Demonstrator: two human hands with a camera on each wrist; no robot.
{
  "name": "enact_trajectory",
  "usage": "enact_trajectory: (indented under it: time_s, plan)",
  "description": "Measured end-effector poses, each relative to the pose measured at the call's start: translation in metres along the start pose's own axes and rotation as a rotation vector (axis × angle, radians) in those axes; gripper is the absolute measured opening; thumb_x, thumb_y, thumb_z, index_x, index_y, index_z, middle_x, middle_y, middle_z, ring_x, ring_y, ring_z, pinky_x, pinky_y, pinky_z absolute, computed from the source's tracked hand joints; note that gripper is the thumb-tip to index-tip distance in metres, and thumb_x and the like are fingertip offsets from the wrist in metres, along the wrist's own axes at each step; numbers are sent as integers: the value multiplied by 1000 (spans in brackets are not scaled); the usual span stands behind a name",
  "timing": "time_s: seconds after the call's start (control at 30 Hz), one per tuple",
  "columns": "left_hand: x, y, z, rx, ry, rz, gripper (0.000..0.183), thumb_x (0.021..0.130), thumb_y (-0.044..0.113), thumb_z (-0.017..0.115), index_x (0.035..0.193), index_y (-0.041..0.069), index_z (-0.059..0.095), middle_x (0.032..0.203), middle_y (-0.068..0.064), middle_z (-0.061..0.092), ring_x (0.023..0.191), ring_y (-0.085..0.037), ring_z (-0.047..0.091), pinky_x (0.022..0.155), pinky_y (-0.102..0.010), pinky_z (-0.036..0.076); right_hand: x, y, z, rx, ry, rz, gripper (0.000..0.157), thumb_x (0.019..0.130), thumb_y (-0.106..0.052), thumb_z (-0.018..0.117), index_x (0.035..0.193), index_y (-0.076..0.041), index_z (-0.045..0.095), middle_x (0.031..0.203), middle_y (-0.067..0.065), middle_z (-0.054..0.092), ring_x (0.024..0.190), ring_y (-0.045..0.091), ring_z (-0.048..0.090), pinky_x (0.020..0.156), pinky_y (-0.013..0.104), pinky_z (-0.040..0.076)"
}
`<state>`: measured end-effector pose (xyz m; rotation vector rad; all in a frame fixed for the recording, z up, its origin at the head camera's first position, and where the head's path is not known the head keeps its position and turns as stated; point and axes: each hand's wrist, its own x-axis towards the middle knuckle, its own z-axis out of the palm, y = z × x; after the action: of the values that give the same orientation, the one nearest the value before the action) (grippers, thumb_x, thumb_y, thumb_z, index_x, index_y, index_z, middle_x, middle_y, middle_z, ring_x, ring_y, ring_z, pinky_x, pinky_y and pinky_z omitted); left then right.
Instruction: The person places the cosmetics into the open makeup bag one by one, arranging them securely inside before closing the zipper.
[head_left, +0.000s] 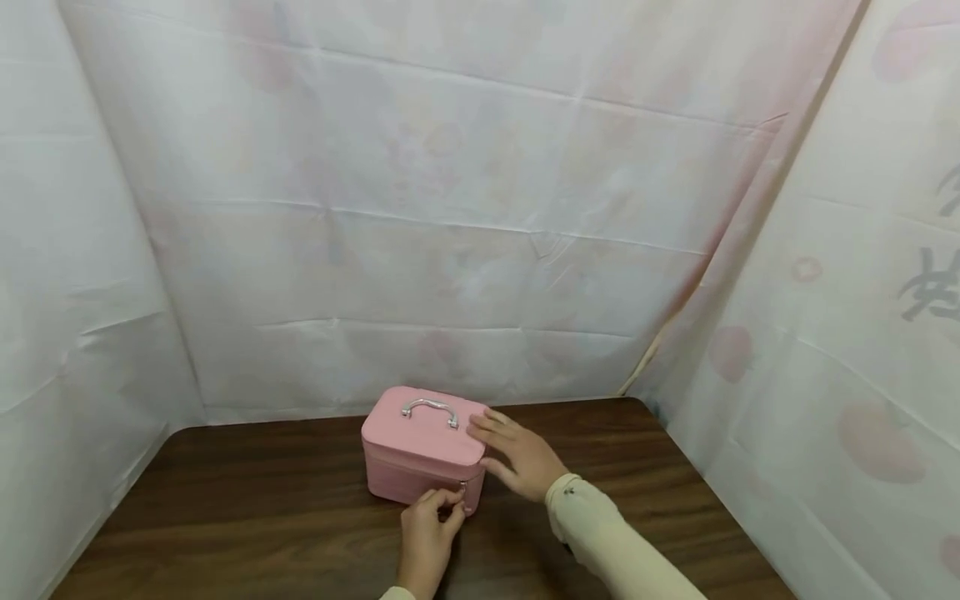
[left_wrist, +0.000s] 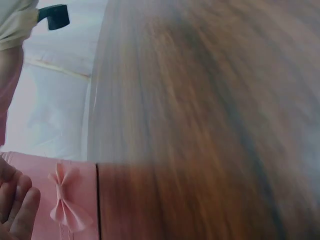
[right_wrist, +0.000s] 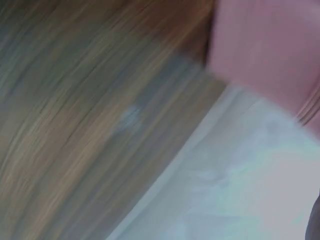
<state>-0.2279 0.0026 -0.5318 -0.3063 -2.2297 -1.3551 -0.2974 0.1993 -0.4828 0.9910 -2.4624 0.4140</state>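
A pink box-shaped case [head_left: 420, 425] with a silver arched handle [head_left: 431, 405] stands with its lid down on the table. At its front right corner, the thumb and forefinger of my left hand [head_left: 427, 537] pinch the small zipper pull [head_left: 463, 486]. My right hand [head_left: 525, 460] lies against the lid's right edge, fingers spread and extended over the top. In the left wrist view, a pink bow [left_wrist: 64, 200] decorates the case front beside my curled left fingers [left_wrist: 24, 212]. The right wrist view shows the case's side [right_wrist: 265, 45], blurred, with hardly any of the hand.
The dark wood-grain table [head_left: 262, 500] extends on both sides of the case. White printed sheets [head_left: 450, 275] hang behind it and along the left and right sides.
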Motion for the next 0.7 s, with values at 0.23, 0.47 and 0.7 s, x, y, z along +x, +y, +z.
enact_trajectory:
  time_s: [0.23,0.47,0.7]
  plan:
    - [-2,-1,-3,-23,19,26,19,73,-9,81,76,9,75,82,4,73,65,-1,63,58,-15,52,-2,15,-2,-13,10,-30,48,99,-43,55,144,-27,51,150,-3,48,143,23,37,110,45,38]
    - [-4,0,-6,-30,12,-16,18,73,-7,81,76,10,75,81,4,72,66,-1,62,58,-16,53,-4,8,2,26,72,21,46,95,-44,61,138,-27,58,144,-4,53,141,17,40,109,42,41]
    - [-9,0,-12,-12,29,-33,18,74,-7,81,75,10,75,82,6,73,68,-2,64,59,-16,53,-6,-1,10,-27,210,-15,43,93,-50,62,126,-23,67,127,-3,62,124,20,53,101,39,47]
